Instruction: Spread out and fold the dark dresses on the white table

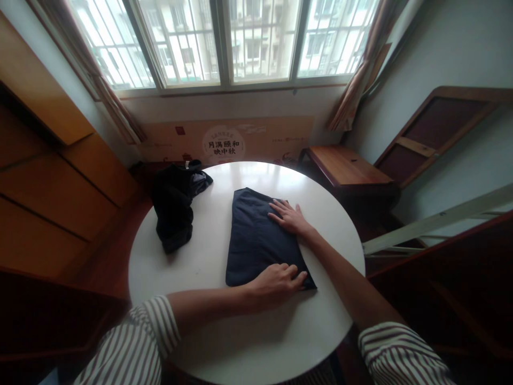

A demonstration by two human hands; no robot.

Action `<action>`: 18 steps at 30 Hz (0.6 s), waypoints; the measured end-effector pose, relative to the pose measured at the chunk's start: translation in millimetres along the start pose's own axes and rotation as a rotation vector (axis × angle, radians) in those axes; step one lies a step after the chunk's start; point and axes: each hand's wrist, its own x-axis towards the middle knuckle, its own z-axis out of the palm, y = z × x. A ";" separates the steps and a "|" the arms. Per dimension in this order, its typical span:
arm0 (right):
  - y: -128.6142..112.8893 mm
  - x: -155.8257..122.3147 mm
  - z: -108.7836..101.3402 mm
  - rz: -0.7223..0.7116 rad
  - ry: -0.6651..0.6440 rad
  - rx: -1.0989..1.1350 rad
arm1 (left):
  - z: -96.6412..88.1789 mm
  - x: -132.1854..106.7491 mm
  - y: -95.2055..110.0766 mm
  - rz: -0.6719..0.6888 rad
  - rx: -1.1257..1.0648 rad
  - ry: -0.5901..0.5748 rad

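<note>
A folded navy garment point(256, 235) lies flat on the round white table point(200, 326); its exact kind does not show. My left hand point(276, 283) reaches across its near edge, with the fingers curled down on the cloth by the near right corner. My thumb there is hidden. Farther up, my right hand point(289, 216) rests flat on the garment's right side, open with the fingers spread. To the left on the table sits a crumpled black garment point(172, 208), apart from both hands.
A wooden bench point(348, 166) stands beyond the table's right side. Orange-brown cabinets point(44, 187) line the left. Behind the table, a printed cardboard panel point(176, 141) leans below the barred window point(260, 43). A pale rail point(436, 222) runs along the right.
</note>
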 end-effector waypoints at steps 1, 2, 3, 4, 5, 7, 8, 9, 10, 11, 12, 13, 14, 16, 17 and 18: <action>1.5 1.3 1.8 0.056 -0.022 -0.015 | -1.0 -0.1 0.8 -0.002 -0.009 -0.007; 3.6 2.9 3.6 0.106 -0.027 -0.027 | -2.2 -0.2 2.0 -0.010 -0.020 -0.012; 5.9 4.3 5.0 0.140 -0.021 -0.035 | -4.0 -0.3 3.6 -0.022 -0.037 -0.014; 7.9 5.4 5.9 0.157 -0.003 -0.040 | -6.9 -0.3 5.1 -0.035 -0.062 -0.015; 9.4 6.0 6.2 0.158 0.029 -0.043 | -11.1 -0.3 6.2 -0.048 -0.100 -0.017; 10.0 5.3 3.9 0.132 0.140 -0.038 | -24.2 -0.4 5.0 -0.083 -0.203 -0.027; 9.0 4.1 1.2 0.117 0.207 -0.024 | -32.7 -0.9 1.6 -0.106 -0.259 -0.026; 7.2 2.2 -2.3 0.116 0.268 -0.005 | -41.9 -2.1 -4.0 -0.139 -0.310 -0.010; 4.8 -0.1 -6.5 0.137 0.310 0.011 | -51.2 -4.2 -12.2 -0.184 -0.355 0.025; 2.1 -3.0 -11.0 0.180 0.323 0.018 | -59.9 -7.6 -22.8 -0.237 -0.393 0.077; -0.6 -6.1 -15.5 0.242 0.307 0.014 | -67.1 -12.4 -35.6 -0.301 -0.420 0.142; -3.2 -9.6 -19.7 0.314 0.263 0.003 | -72.3 -18.8 -50.3 -0.377 -0.433 0.213; -5.5 -13.2 -23.3 0.380 0.200 -0.008 | -75.2 -26.5 -66.1 -0.464 -0.430 0.281; -8.5 -20.6 -28.1 0.448 0.064 -0.005 | -73.5 -44.2 -98.3 -0.670 -0.412 0.389; -9.3 -24.1 -29.4 0.453 0.011 0.008 | -69.5 -52.8 -113.2 -0.792 -0.428 0.421; -10.0 -27.3 -30.1 0.446 -0.029 0.024 | -64.1 -60.4 -126.3 -0.916 -0.485 0.435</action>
